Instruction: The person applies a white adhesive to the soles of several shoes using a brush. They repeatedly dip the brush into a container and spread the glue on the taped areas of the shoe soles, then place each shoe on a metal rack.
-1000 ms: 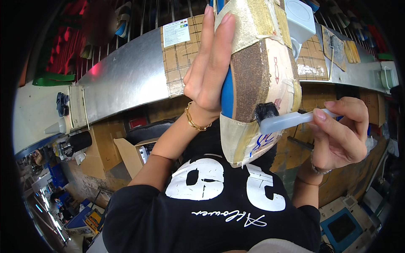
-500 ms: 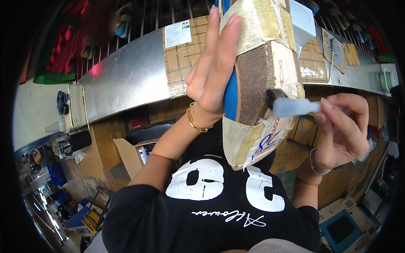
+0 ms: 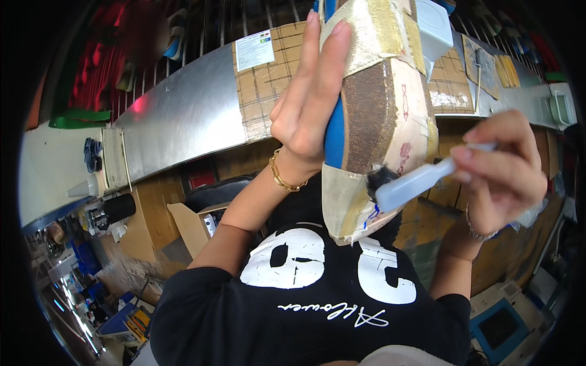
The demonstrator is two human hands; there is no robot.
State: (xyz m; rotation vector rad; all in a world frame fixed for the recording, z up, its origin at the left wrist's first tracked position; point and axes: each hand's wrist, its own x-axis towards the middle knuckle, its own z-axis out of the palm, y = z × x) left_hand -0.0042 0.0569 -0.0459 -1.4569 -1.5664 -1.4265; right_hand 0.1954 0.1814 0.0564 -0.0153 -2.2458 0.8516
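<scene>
In my left hand (image 3: 305,113) I hold a shoe upper (image 3: 368,122) up in front of me, its underside turned to the right. Two fingers lie along its side; the thumb is hidden behind it. The upper is brown and blue, wrapped in bands of yellowish tape (image 3: 348,198), with a pale sole face (image 3: 408,113) bearing marks. Between the thumb and fingers of my right hand (image 3: 510,171) is a brush (image 3: 415,186) with a whitish plastic handle. Its black bristles touch the upper's lower edge, by the lower tape band.
Beyond the shoe runs a metal bench (image 3: 189,116) with cardboard sheets (image 3: 262,91) on it. A white container (image 3: 436,30) stands just behind the shoe. An open cardboard box (image 3: 192,229) is below my left forearm. Yellow strips (image 3: 506,72) lie at the back right.
The brush has moved down and a little left along the edge of the upper, from the brown part to the lower tape band. My left hand and the shoe stay nearly still.
</scene>
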